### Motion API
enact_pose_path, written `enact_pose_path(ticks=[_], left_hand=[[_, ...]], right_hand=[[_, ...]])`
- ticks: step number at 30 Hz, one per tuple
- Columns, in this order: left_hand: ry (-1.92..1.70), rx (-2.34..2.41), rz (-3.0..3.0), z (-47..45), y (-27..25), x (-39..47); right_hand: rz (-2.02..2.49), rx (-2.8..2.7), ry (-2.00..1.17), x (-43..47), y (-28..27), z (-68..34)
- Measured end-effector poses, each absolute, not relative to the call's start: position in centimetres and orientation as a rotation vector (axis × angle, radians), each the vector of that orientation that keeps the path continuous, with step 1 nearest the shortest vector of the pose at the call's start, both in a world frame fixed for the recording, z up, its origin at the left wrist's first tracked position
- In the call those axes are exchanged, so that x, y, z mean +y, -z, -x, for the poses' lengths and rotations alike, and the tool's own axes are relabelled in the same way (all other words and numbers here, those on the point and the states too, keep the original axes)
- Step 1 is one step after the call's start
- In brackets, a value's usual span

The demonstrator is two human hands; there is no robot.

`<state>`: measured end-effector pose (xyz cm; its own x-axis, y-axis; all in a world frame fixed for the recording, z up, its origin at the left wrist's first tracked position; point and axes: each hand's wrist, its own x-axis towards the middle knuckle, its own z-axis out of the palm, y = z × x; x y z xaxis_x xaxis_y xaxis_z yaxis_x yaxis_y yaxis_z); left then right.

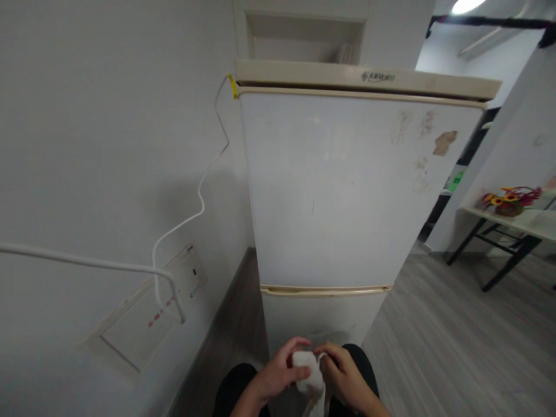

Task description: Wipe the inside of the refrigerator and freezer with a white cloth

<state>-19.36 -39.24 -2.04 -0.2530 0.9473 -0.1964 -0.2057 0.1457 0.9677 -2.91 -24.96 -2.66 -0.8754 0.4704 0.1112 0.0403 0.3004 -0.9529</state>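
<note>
Head view: left fingers and right fingers grip a blurred white item, its lower end cut off.

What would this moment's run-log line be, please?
left hand: grips white cloth-like item; right hand: at its edge; ahead: closed white fridge; background: flowers on table

A white, soft-looking, cloth-like bundle with a rounded, compact upper end sits between the left hand and the right hand; its loose, creased lower part hangs down, its material unclear.
</note>
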Motion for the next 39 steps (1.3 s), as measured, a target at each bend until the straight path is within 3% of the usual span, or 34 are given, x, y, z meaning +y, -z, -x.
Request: enact_pose_path(ticks=[7, 12, 19, 27, 31, 34, 36, 39], left_hand=[[-1.53, 1.817, -0.947, 19.5, 1.5, -38.4], [-1.638, 1.883, -0.95, 20.0, 0.7, -39.1], [-1.673, 1.832, -0.932, 18.9, 0.5, -39.1], [-1.679, 1.885, -0.96, 19.5, 2.3, -40.1], [-1.69, 1.977, -0.981, 19.9, 2.3, -40.6], [-1.646, 2.062, -1.022, 19.1, 1.2, -40.5], [-1.503, 2.103, -1.128, 18.0, -0.1, -40.1], [-1.116, 2.122, -1.402, 16.0, -2.1, -39.4]], right_hand=[[0.623, -2.307, -1.31, -24.7, 4.2, 4.1], [0.602, -2.242, -1.113, -25.8, 4.5, 3.8], [0.396, -2.346, -1.622, -28.7, 4.3, 4.5], [0.514, -2.167, -1.655, -29.4, 6.5, 6.1], [0.551, -2.127, -1.257, -28.6, 5.8, 5.2], [0.251, -2.207, -0.998, -28.9, 5.8, 4.5], [0.09, -2.313, -1.177, -29.7, 6.2, 4.5], [0.241, -2.256, -1.599, -30.8, 6.7, 4.8]])
